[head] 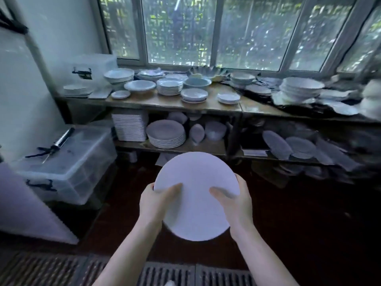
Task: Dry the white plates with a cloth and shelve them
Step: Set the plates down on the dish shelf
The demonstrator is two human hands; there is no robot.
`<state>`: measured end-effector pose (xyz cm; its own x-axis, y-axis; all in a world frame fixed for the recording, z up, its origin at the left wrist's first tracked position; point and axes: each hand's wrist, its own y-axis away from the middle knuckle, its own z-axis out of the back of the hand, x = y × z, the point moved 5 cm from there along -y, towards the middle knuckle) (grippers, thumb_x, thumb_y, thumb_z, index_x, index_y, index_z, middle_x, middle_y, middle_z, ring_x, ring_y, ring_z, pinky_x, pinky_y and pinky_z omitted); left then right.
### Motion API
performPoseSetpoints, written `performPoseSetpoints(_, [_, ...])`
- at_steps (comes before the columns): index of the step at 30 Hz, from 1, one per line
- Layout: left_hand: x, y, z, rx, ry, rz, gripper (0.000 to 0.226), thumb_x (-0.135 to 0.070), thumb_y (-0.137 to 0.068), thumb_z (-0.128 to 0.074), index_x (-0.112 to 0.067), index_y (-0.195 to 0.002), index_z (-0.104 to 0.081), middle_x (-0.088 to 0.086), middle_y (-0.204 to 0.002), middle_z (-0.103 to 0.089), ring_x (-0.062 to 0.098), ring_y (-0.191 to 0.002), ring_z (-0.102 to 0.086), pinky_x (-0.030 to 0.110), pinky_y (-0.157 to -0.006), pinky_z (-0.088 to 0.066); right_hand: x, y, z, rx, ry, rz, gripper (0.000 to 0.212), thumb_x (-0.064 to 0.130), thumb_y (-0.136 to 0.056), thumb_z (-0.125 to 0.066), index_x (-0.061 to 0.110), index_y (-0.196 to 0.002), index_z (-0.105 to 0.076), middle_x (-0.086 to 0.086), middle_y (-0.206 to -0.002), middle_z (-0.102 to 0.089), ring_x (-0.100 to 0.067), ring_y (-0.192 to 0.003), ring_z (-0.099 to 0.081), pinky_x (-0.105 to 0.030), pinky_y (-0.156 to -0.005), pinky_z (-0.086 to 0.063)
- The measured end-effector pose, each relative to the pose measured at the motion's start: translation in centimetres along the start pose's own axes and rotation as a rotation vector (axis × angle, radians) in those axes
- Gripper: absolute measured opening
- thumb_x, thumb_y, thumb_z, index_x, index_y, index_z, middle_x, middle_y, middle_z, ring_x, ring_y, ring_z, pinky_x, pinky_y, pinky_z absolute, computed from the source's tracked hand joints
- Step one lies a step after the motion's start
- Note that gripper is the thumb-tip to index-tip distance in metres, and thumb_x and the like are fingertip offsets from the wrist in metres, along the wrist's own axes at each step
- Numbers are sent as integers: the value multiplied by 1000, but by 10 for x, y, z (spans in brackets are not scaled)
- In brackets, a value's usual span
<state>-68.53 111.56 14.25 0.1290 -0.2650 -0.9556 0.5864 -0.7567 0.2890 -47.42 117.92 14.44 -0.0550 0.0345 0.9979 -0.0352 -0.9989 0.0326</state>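
A round white plate (195, 182) is held flat in front of me, above the dark floor. My left hand (153, 200) grips its left rim, thumb on top. My right hand (235, 200) grips the right rim the same way. Ahead stands a two-level wooden shelf (165, 104) full of white crockery. On its lower level a stack of round white plates (167, 134) sits beside a stack of square plates (129, 125). No cloth is in view.
A clear plastic storage box (66, 162) with a caulking gun (55, 144) on its lid stands at the left. A metal floor grate (165, 273) runs under my arms. Stacks of bowls and plates (170, 86) crowd the top shelf below the window.
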Motion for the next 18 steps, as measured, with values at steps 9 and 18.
performPoseSetpoints(9, [-73,-179,-125,215,-14,18,80,-59,-32,-79,-14,-98,-69,7,-99,-75,32,-94,-71,52,-88,-59,24,-182,-8,-253,23,5,64,24,-60,-86,27,-118,-60,5,-102,-70,-16,-91,-68,-45,-80,-58])
performPoseSetpoints(18, [-110,-319,-244,281,43,58,77,-39,-41,-86,-7,-108,-66,11,-102,-76,31,-95,-73,53,-91,-58,17,-363,-9,-298,63,-8,62,16,-67,-87,22,-121,-58,-2,-108,-67,-23,-97,-66,-49,-86,-56])
